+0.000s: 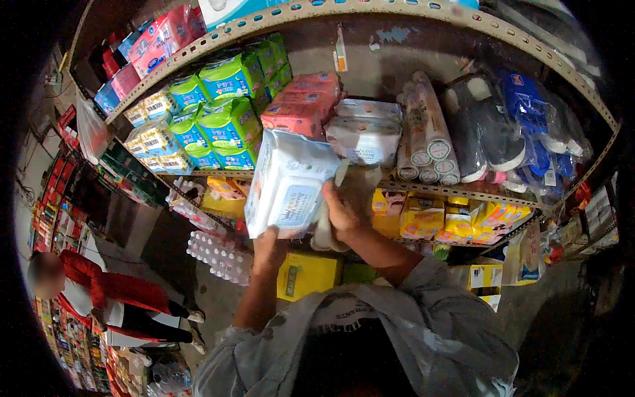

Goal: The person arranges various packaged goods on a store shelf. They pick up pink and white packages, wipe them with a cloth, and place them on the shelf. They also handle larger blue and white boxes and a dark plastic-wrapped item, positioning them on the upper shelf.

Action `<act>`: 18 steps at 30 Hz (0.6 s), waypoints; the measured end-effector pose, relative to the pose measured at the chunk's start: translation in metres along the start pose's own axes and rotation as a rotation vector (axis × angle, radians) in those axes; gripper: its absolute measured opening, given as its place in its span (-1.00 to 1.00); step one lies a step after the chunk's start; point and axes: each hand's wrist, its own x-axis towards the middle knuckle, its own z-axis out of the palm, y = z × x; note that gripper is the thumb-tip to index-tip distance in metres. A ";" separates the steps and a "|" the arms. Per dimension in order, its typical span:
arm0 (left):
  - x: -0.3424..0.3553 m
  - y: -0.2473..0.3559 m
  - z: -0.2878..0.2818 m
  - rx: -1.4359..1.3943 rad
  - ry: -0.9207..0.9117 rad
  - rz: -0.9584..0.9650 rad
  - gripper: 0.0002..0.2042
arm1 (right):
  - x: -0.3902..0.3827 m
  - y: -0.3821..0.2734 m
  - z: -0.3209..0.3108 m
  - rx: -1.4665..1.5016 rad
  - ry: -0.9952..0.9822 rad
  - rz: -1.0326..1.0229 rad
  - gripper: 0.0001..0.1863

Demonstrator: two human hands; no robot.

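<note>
A pale blue and white pack of wet wipes is held tilted in front of the shelf. My left hand grips its lower edge, the thumb lying on the front face. Along its right side my right hand is closed, with fingers partly hidden. A pale, limp item, perhaps a cloth, hangs beside the right hand; its kind is unclear. Behind the held pack, similar wipes packs are stacked on the shelf, beside pink packs.
Green packs fill the shelf's left part; wrapped rolls and bagged slippers its right. A perforated metal edge runs along the front. Yellow packs sit below, a yellow box lower still. A person in red stands left.
</note>
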 end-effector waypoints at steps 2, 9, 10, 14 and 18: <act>-0.003 0.005 0.001 0.042 -0.030 0.094 -0.33 | -0.001 0.002 0.006 -0.101 -0.060 -0.078 -0.53; -0.002 0.015 -0.035 -0.142 0.113 0.120 -0.30 | -0.023 -0.043 0.009 -0.886 -0.254 -0.742 -0.72; -0.001 0.019 -0.036 -0.079 0.127 0.147 -0.34 | -0.031 -0.063 0.008 -1.038 -0.360 -0.954 -0.73; 0.015 0.033 -0.041 -0.006 0.152 0.207 -0.39 | -0.015 -0.079 -0.030 -0.829 -0.247 -0.371 -0.71; 0.042 0.058 -0.017 -0.013 0.184 0.279 -0.35 | 0.011 -0.124 -0.042 -1.074 -0.105 -0.399 -0.58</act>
